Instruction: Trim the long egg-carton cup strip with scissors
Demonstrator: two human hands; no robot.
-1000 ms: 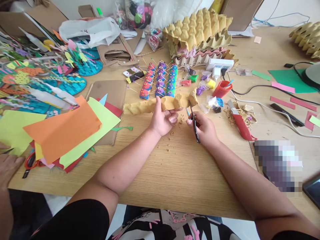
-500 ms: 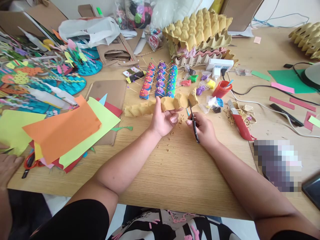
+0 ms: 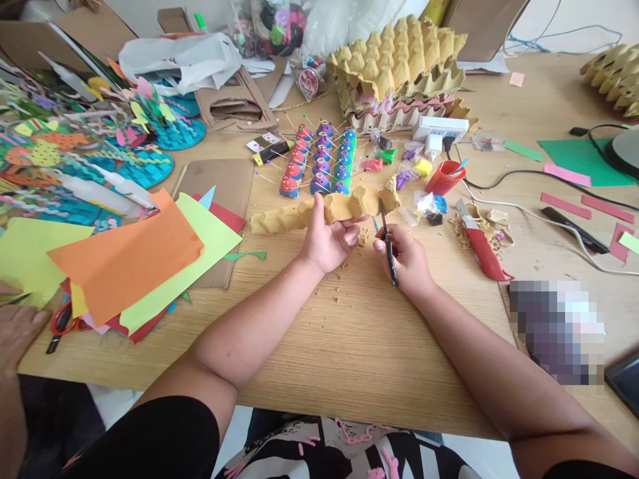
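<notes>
A long strip of yellow egg carton [image 3: 342, 206] lies across my left hand [image 3: 329, 239], thumb on the near side and fingers curled beneath it. My right hand [image 3: 407, 256] grips black-handled scissors [image 3: 389, 249], whose blades point up against the strip near its right end. Whether the blades are parted is hard to make out. Small yellow scraps [image 3: 344, 266] are scattered on the table below the hands. Just beyond the strip stand painted carton caterpillars in red [image 3: 295, 163], purple [image 3: 321, 159] and blue-green [image 3: 344, 163], with pin feelers.
Stacked egg trays [image 3: 394, 60] stand at the back. A red-handled knife [image 3: 482, 246] and a red cup [image 3: 444, 178] are to the right, near cables and a power strip [image 3: 442, 126]. Coloured sheets [image 3: 130, 259] lie left, beside orange-handled scissors [image 3: 62, 319] and another person's hand [image 3: 22, 332].
The scissors' blades have shifted very slightly against the strip's right end, and the right-hand fingers look a little more closed. My left hand keeps its hold; the whole view has moved slightly.
</notes>
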